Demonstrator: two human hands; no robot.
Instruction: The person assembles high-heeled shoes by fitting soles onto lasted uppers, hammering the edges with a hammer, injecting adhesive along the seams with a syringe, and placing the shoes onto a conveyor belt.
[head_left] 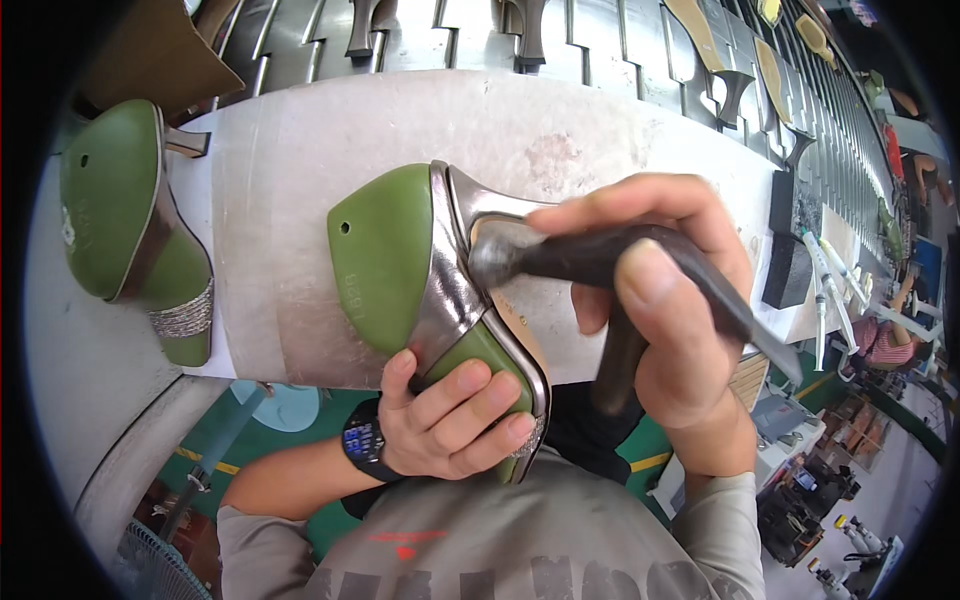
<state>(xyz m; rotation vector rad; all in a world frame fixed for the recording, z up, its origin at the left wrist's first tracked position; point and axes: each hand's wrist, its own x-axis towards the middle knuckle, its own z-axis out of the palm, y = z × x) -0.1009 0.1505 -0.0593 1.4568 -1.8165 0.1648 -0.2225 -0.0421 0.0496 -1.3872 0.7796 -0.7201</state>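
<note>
Pale benchtop [270, 230] — green last [385, 260] sits in left hand [440, 425].

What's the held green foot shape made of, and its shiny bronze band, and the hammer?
The green foot shape looks like hard plastic: smooth, evenly coloured, softly shiny. The bronze band could be real or fake leather with a metallic finish; its sheen can't settle which. The hammer is probably metal: its blurred end gleams grey.
</note>
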